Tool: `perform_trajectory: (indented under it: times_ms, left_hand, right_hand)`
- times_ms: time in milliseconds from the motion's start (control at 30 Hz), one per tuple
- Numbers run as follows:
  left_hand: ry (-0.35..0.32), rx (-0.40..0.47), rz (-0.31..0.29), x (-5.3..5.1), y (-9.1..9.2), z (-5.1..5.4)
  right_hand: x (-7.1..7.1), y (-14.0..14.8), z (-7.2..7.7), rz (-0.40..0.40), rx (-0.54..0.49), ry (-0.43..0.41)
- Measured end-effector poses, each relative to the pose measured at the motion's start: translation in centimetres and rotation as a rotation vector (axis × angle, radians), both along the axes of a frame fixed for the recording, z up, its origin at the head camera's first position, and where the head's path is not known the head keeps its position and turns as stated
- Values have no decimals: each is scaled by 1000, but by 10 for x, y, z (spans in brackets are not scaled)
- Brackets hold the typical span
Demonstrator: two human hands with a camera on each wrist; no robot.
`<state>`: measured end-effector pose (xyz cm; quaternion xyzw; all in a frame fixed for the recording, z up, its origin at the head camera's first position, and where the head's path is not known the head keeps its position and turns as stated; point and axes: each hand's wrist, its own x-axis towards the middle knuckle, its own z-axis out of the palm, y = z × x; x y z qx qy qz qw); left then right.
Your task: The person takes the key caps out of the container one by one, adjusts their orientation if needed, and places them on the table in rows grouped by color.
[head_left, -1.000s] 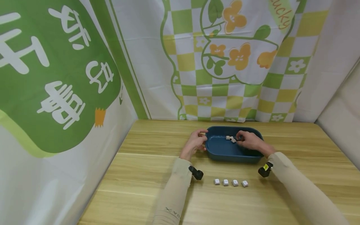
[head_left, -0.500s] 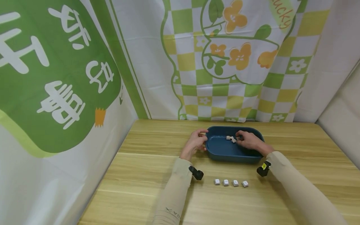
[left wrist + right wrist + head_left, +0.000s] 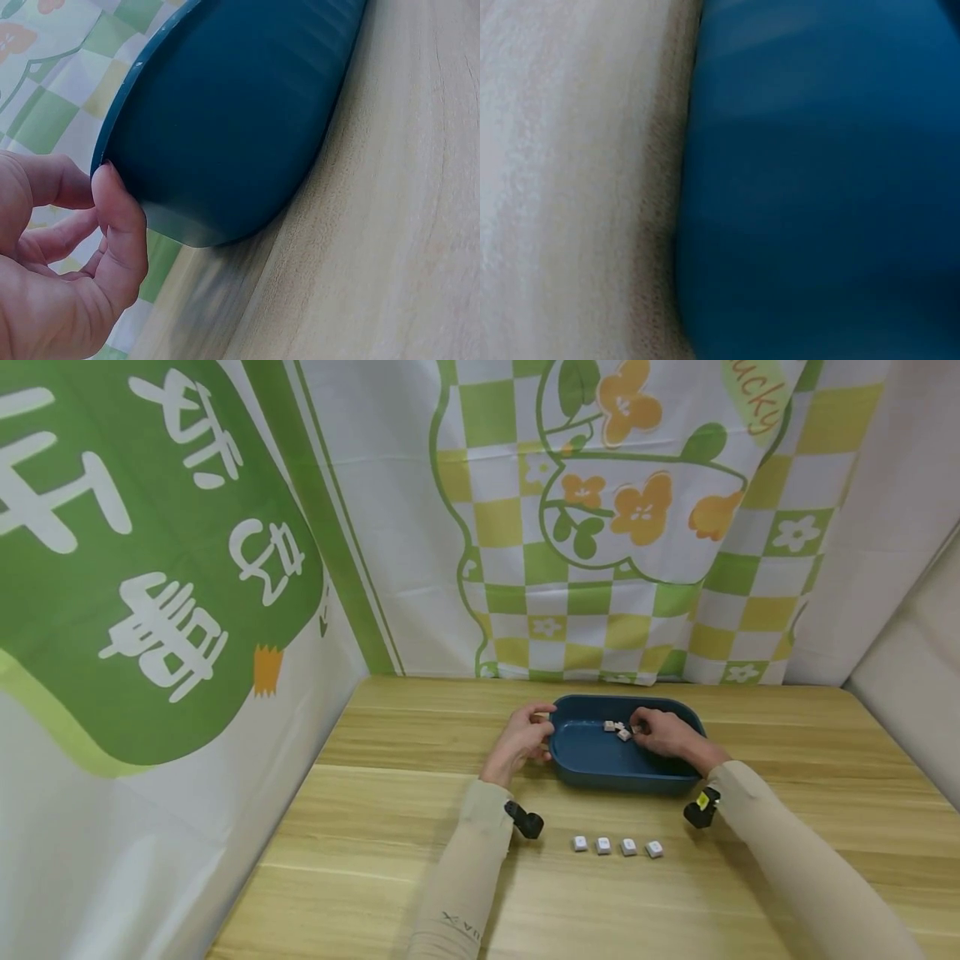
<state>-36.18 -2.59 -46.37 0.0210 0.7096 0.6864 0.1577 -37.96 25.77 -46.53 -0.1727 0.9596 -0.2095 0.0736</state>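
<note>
A dark blue oblong basin stands on the table. At its left end my left hand pinches the rim between thumb and index finger; the left wrist view shows the thumb against the outer wall. My right hand reaches inside, fingers curled down, with a small keycap at the fingertips, mostly hidden. Just left of those fingers lie a few loose white keycaps. In front of the basin, several white keycaps form a spaced row. The right wrist view shows only sleeve and blue basin wall.
The wooden table runs back to a patterned curtain. A printed cloth hangs on the left, and a pale wall closes the right side. Black wrist cameras stick out near the row of keycaps.
My right hand shifts slightly at the basin's bottom, its fingertips working on a keycap, and the right wrist moves a little left. The left hand keeps its hold on the rim.
</note>
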Motion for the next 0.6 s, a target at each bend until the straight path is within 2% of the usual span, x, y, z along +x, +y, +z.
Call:
perform_trajectory:
  times_ms: [267,433,600]
  left_hand:
    - [-7,-5,14,0,1,0]
    - [-5,-3,15,0,1,-1]
    - [-4,0,17,-1,1,-2]
  right_hand:
    - [2,-2,3,-59,-1,-88]
    - [2,-2,5,-67,-23,-81]
    - [6,-3,10,-33,-50,-62]
